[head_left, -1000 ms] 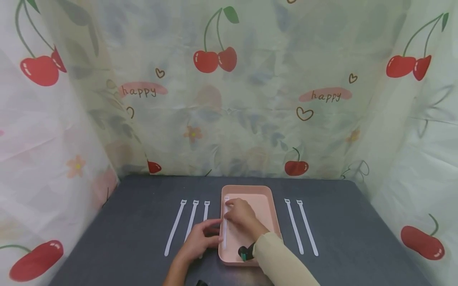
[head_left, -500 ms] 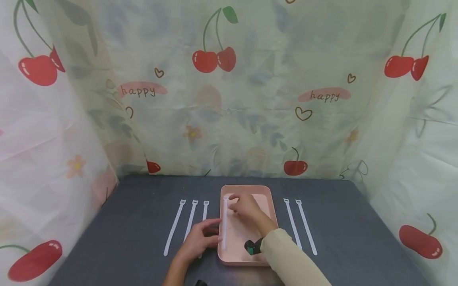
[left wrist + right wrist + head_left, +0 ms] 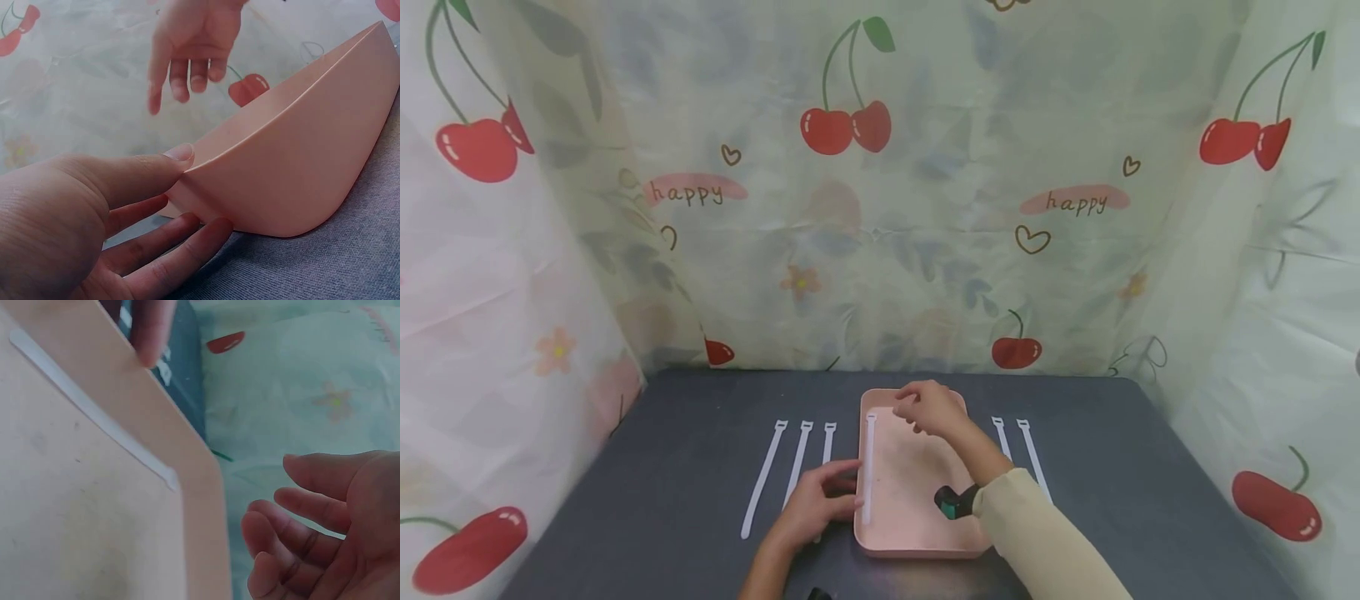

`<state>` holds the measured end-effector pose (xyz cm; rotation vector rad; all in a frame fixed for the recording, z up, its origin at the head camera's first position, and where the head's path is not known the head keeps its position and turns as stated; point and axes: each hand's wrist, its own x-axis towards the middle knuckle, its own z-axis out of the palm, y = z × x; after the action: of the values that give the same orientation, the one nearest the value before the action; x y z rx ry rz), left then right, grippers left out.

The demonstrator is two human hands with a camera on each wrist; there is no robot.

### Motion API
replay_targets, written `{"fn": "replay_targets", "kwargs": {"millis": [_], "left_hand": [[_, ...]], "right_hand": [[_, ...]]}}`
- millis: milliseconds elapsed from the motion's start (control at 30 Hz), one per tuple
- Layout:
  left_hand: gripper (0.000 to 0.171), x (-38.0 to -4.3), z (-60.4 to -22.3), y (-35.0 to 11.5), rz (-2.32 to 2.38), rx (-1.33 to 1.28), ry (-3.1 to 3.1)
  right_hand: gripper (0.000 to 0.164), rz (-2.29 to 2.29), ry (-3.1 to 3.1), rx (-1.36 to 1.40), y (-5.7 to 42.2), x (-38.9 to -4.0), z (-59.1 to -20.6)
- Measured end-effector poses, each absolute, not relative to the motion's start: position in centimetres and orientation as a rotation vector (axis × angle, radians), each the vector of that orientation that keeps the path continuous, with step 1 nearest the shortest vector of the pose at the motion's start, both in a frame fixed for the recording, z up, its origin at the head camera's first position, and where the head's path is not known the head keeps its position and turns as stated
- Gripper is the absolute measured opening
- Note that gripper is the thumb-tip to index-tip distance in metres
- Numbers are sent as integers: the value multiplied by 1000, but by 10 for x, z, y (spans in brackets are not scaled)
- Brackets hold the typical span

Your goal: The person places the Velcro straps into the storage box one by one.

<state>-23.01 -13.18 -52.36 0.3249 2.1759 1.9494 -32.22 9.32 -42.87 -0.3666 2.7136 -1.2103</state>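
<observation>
Starting on the left, three straps [image 3: 796, 462] lie on the tabletop [image 3: 685, 467]. Your left hand [image 3: 811, 504] touches the tray [image 3: 921, 552] with thumb and fingers spread apart; keep that touch soft so the tray won't slide. One strap [image 3: 868, 471] lies flat inside, just beside the left wall. To keep it straight, lift away without brushing it. Your right hand [image 3: 931, 408] is loose, thumb and fingers apart, holding nothing over the far end. A second ago it was at the strap; now it's farther up and right. Two more straps [image 3: 1036, 460] lie rightmost.
</observation>
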Motion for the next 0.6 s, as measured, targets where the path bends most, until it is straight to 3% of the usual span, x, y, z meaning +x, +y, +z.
{"fn": "replay_targets", "kwargs": {"millis": [300,600], "left_hand": [[57,-232,-526,-132,1972,329,2159],[58,-230,-526,-131,1994,339,2141]], "right_hand": [[31,-1225,2794,-346,114,-317,-407],[33,-1227,2894,-302,146,-310,-410]]}}
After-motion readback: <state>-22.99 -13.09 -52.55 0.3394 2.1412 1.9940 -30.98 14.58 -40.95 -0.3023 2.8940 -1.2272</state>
